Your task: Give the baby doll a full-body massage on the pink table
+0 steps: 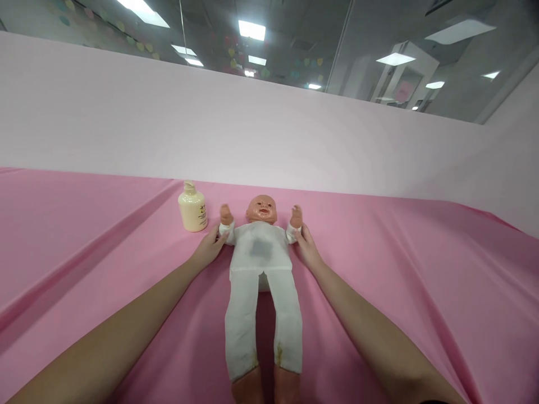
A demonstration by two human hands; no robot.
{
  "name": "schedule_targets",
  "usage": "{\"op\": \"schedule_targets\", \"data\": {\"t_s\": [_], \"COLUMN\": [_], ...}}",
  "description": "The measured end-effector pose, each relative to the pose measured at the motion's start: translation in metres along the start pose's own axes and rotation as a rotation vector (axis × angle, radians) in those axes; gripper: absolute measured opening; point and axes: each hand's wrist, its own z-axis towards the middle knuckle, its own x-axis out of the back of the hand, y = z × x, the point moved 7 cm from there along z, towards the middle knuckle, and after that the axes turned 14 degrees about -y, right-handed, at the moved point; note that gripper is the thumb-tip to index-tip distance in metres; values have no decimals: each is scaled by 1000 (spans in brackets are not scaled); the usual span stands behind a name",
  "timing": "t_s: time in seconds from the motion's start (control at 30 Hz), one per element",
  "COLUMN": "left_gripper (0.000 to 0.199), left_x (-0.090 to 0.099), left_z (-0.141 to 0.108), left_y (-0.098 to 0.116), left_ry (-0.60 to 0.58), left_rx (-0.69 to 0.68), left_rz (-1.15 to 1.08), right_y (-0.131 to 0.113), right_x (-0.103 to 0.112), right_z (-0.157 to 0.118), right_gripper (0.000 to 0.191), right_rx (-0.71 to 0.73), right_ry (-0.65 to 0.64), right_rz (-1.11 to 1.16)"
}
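Observation:
A baby doll (261, 255) lies on its back on a pink cloth, its head at the far end and its feet toward me. Its body is white cloth with a grey patch on the chest and brownish stains at one ankle. My left hand (209, 247) is closed around the doll's arm on the left, at the white sleeve. On the other side my right hand (307, 247) grips the doll's other arm the same way. Both doll hands stick up past my fingers. Close to my left hand stands a cream pump bottle (192, 209), upright.
Pink cloth (126, 241) with several folds covers the surface. Behind it rises a white wall (210, 129), topped by a glass pane (286, 50) that shows ceiling lights.

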Motion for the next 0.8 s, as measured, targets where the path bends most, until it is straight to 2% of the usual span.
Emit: {"op": "schedule_targets", "data": {"t_s": [0.13, 0.23, 0.3, 0.37, 0.5, 0.57, 0.73, 0.8], "left_gripper": [52, 50, 47, 44, 44, 47, 49, 48], "left_x": [9, 11, 9, 5, -9, -12, -2, 1], "left_z": [4, 6, 5, 3, -1, -3, 1, 3], "left_y": [-20, -26, -24, -17, 12, 18, -7, -14], "left_ry": [113, 122, 110, 66, -100, -137, -39, -10], "left_rx": [32, 34, 52, 56, -118, -169, 12, 15], "left_rz": [-84, -95, -60, -4, 51, 34, -54, -101], "right_y": [37, 40, 26, 6, -22, -22, 2, 14], "right_x": [28, 34, 28, 14, -23, -29, -10, 0], "right_z": [3, 3, 2, 1, -5, -6, 2, 5], "right_gripper": [48, 48, 47, 48, 48, 47, 47, 45], "right_rx": [-135, -136, -72, 23, 117, 106, 28, -11], "right_ry": [228, 257, 203, 82, -253, -301, -120, -36], "right_rz": [247, 304, 232, 103, -212, -252, 71, 173]}}
